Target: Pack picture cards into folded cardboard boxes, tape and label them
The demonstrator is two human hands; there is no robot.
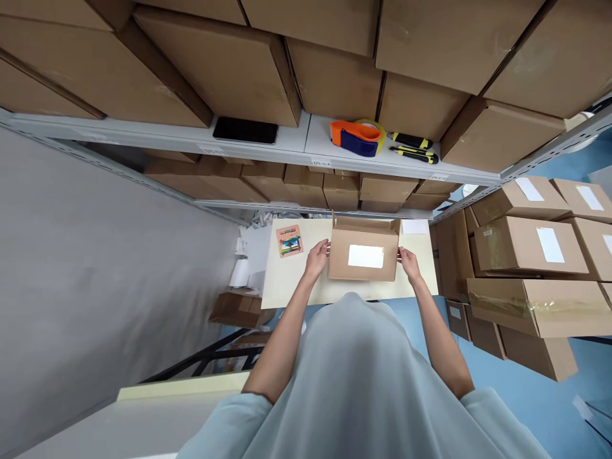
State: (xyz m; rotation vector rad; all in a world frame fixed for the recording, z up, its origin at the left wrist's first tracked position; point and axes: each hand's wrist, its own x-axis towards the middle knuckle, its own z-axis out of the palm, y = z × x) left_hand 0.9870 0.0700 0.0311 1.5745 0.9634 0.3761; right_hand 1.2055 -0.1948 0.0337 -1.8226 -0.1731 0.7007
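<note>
A brown cardboard box [338, 262] lies on the pale yellow tabletop [282, 284], with a white label [366, 256] on the panel facing me. At its far edge, flaps stand raised. My left hand [317, 259] grips the box's left side, and my right hand [409, 263] grips the right side. The fingertips of both hands are partly hidden at the box edges. Left of the box is a pinkish card [289, 241] with a colourful tree picture. A white paper [414, 227] lies beyond my right hand.
Above the table, a grey metal shelf [287, 145] carries large cartons [344, 80], a black phone [245, 131], an orange-and-blue tape dispenser [356, 138] and yellow-black utility knives [414, 148]. Labelled boxes [521, 245] are stacked at right. An open carton [235, 308] sits below left, near the grey wall [119, 255].
</note>
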